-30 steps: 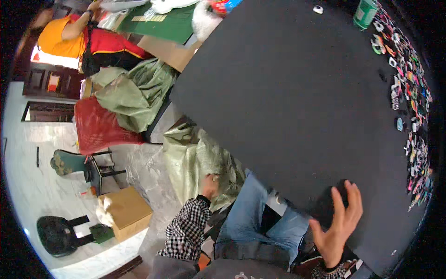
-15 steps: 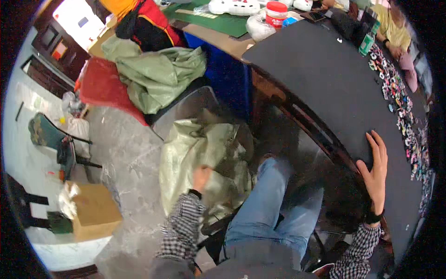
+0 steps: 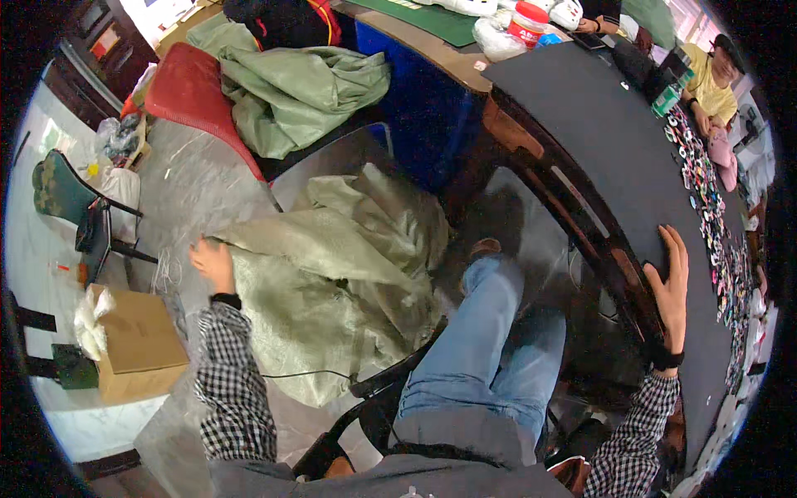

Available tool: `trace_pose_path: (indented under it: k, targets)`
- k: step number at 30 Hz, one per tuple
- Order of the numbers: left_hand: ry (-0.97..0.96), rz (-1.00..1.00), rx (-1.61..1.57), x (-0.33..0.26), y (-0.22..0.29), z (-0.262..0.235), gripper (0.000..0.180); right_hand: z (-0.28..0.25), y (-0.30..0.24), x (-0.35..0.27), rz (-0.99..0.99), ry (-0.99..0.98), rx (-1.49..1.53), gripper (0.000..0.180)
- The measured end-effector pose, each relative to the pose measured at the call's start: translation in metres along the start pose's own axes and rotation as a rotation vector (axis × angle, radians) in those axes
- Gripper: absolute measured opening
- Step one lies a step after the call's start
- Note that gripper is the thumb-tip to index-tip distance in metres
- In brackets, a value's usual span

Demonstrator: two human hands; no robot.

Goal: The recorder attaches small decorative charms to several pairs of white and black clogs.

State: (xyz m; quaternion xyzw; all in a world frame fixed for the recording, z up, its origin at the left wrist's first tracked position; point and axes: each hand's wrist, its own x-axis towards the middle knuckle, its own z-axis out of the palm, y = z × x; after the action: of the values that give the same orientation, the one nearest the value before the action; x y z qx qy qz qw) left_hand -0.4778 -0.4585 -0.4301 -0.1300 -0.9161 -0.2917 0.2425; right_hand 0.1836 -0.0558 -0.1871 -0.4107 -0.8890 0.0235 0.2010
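On the floor to the left of my legs lies a large pale-green woven sack (image 3: 332, 274), spread out and crumpled. At its left edge my left hand (image 3: 213, 264) is closed, with the sack's edge gripped at the fingers. My right hand (image 3: 671, 290) rests flat along the near edge of a dark grey table top (image 3: 581, 141), fingers stretched out and holding nothing. Many small colourful pieces (image 3: 710, 199) lie in a long band on the table's far right side, beyond that hand.
A red chair (image 3: 191, 91) bears another green sack (image 3: 307, 91). A cardboard box (image 3: 145, 340) and a green chair (image 3: 66, 187) stand at the left. A red-lidded jar (image 3: 527, 25) stands behind the table. Across it sits a person in yellow (image 3: 711, 83).
My left hand has moved left, and the sack's edge has spread out that way with it. My right hand stays on the table. The whole view has shifted slightly.
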Motion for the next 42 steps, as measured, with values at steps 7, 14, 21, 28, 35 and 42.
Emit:
trace_pose_path:
  k: [7, 14, 21, 28, 35, 42]
  targets:
    - [-1.352, -0.024, -0.432, -0.208, 0.07, 0.036, 0.025, -0.006, -0.008, -0.003, 0.084, -0.043, -0.001, 0.063]
    - [-1.395, 0.201, 0.192, -0.29, -0.025, 0.094, 0.031, 0.003, -0.013, 0.003, 0.124, -0.098, 0.036, 0.062]
    - [-1.326, 0.065, -0.009, -0.241, 0.051, 0.143, 0.041, -0.018, 0.006, 0.0, 0.177, -0.136, -0.155, 0.069]
    - [-1.739, 0.508, 0.532, -0.298, -0.076, 0.117, 0.071, -0.005, 0.005, 0.0, 0.182, -0.15, -0.098, 0.065]
    - [-1.716, 0.501, 0.656, -0.333, -0.113, 0.015, 0.033, -0.006, 0.016, -0.002, 0.03, 0.137, -0.309, 0.045]
    - [-1.42, 0.247, 0.105, -0.187, 0.02, -0.137, 0.027, 0.181, -0.231, 0.013, -0.408, -0.653, 0.705, 0.045]
